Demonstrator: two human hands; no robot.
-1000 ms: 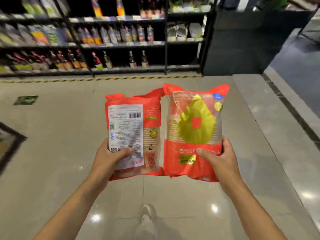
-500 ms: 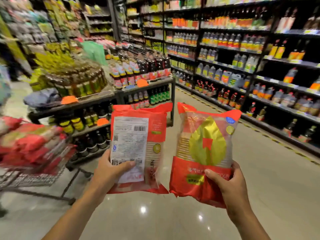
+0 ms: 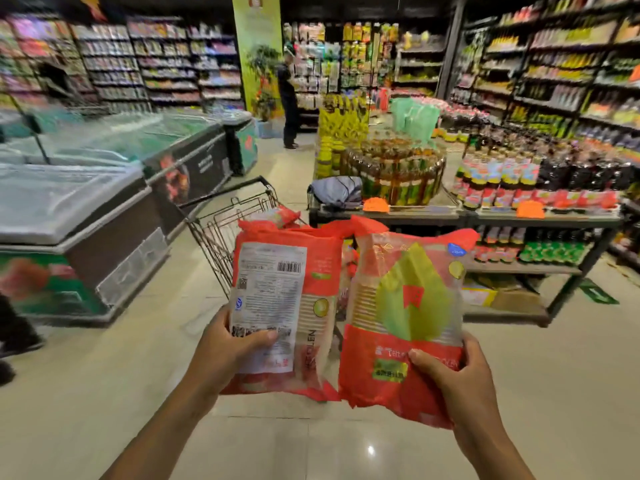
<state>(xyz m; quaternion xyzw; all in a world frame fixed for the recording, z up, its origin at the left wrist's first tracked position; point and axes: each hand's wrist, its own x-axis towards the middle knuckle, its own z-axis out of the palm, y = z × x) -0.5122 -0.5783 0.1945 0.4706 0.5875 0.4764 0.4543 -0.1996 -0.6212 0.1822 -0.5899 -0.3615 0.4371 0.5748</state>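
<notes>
- Wire shopping cart (image 3: pixel 225 233) on the pale floor, between the freezers and the display table; a red bag (image 3: pixel 277 216) lies in it.
- Row of chest freezers (image 3: pixel 86 202) along the left, with sliding glass lids (contents too blurred to tell).
- Low display table (image 3: pixel 540 218) on the right, carrying dark bottles (image 3: pixel 568 174) with colourful labels and orange price tags (image 3: pixel 530 209).
- Round stack of amber bottles (image 3: pixel 398 168) at the table's left end, with a grey bundle (image 3: pixel 337 190) just beside it.
- Person in dark clothes (image 3: pixel 289 95) standing far down the aisle, near a green-and-yellow banner (image 3: pixel 256 46).
- Tall shelves (image 3: pixel 571 64) of bottles along the right wall.
</notes>
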